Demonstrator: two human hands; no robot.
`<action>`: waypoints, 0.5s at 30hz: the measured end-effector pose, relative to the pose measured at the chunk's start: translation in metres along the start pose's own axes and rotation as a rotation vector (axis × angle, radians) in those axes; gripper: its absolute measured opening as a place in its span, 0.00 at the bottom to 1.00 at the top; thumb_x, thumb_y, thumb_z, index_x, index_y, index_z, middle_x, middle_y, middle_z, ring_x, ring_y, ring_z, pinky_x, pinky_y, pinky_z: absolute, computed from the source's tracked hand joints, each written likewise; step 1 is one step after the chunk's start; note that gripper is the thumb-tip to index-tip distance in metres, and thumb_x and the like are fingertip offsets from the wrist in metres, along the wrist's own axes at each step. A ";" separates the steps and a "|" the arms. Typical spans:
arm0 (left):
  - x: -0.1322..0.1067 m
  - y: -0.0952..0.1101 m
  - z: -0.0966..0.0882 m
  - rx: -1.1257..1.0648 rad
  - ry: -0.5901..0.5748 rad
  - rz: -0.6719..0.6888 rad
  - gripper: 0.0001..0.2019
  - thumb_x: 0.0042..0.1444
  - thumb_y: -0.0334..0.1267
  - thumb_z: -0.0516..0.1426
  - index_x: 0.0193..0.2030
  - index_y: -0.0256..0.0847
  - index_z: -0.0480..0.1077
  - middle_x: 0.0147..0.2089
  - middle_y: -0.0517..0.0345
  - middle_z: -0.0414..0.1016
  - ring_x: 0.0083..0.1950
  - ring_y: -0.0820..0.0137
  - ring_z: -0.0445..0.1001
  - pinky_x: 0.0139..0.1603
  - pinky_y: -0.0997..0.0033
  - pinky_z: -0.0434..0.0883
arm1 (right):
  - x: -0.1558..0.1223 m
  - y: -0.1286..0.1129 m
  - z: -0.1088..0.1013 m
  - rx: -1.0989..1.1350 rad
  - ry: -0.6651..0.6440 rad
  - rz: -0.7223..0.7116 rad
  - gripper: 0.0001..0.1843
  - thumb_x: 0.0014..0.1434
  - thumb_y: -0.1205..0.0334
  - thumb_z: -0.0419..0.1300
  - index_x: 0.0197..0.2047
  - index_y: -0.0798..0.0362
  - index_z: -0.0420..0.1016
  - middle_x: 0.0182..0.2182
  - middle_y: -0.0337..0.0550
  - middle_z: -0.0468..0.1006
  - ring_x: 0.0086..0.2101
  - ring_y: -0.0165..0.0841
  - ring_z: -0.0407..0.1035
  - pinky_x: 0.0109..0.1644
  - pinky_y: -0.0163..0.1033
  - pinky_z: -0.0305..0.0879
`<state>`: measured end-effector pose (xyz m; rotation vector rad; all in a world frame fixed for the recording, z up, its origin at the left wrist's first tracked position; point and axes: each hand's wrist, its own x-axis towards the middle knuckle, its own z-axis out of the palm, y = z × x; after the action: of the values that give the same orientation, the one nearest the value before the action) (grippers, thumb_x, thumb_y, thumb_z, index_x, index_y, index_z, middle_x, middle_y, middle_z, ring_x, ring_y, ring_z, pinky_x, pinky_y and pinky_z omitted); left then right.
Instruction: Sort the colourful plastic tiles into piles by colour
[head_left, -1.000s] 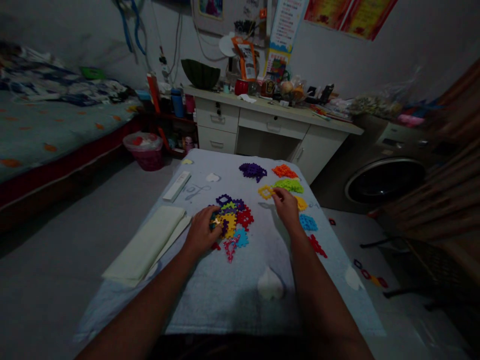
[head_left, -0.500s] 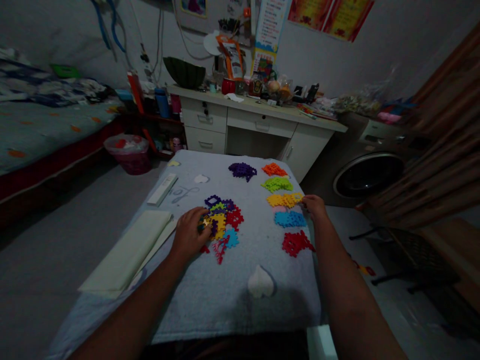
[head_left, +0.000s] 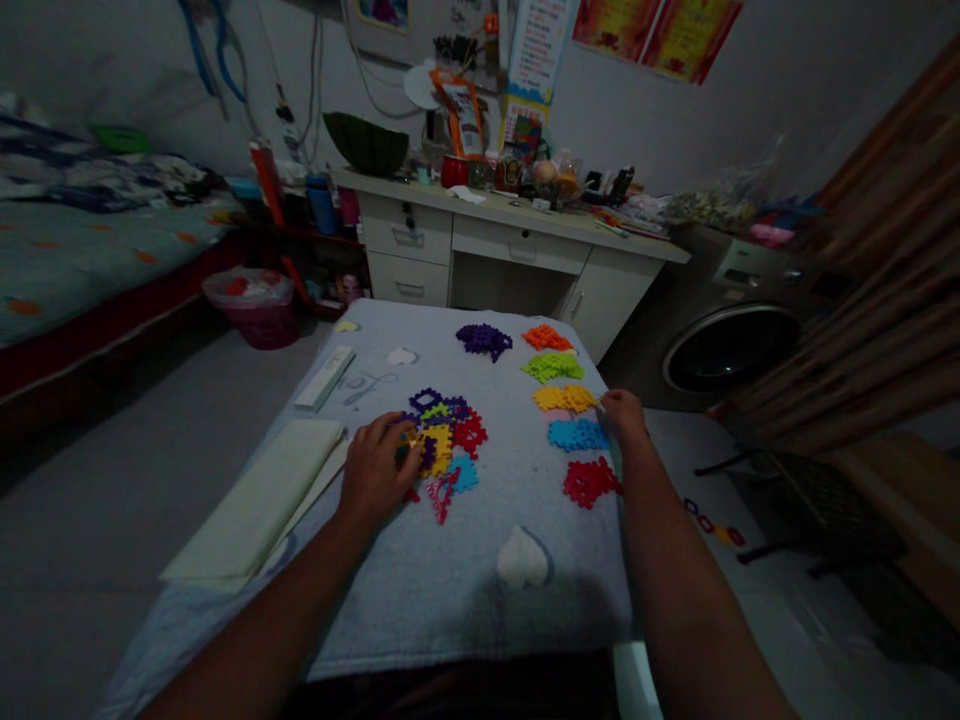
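My left hand (head_left: 375,465) rests at the left side of a mixed pile of flat, notched plastic building pieces (head_left: 437,445) in purple, yellow, red, blue and green. Its fingers curl round a building piece at the edge, partly hidden by the hand. Across the table, my right hand (head_left: 624,412) pinches at the right end of a heap of yellow building pieces (head_left: 564,398). Above that heap lie green pieces (head_left: 553,366) and orange pieces (head_left: 546,337); below it are blue pieces (head_left: 577,434) and red pieces (head_left: 591,482). A purple heap (head_left: 484,340) sits at the far side.
A blue-grey cloth (head_left: 465,600) covers the table. Along its left side lie a long white box (head_left: 325,378) and a folded pale sheet (head_left: 255,500). Beyond stand a cluttered white desk (head_left: 409,238) and a washing machine (head_left: 724,300). A stool-like frame (head_left: 817,500) is at right.
My right hand has shifted slightly left, and the yellow heap's right end reaches less far out. My left hand stays at the mixed pile. The whole view has moved slightly.
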<state>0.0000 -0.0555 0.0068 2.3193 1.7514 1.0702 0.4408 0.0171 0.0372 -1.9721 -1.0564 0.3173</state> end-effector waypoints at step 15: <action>-0.016 -0.003 -0.007 -0.068 -0.220 0.072 0.51 0.41 0.64 0.65 0.68 0.41 0.56 0.66 0.39 0.62 0.66 0.46 0.61 0.65 0.43 0.60 | -0.168 -0.106 0.090 0.022 -0.666 -0.722 0.12 0.57 0.65 0.60 0.45 0.53 0.77 0.42 0.45 0.76 0.44 0.37 0.68 0.52 0.44 0.63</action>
<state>-0.0086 -0.0709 0.0028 2.3708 1.5409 0.8306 0.2285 -0.0330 0.0393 -1.3427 -2.0810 0.5880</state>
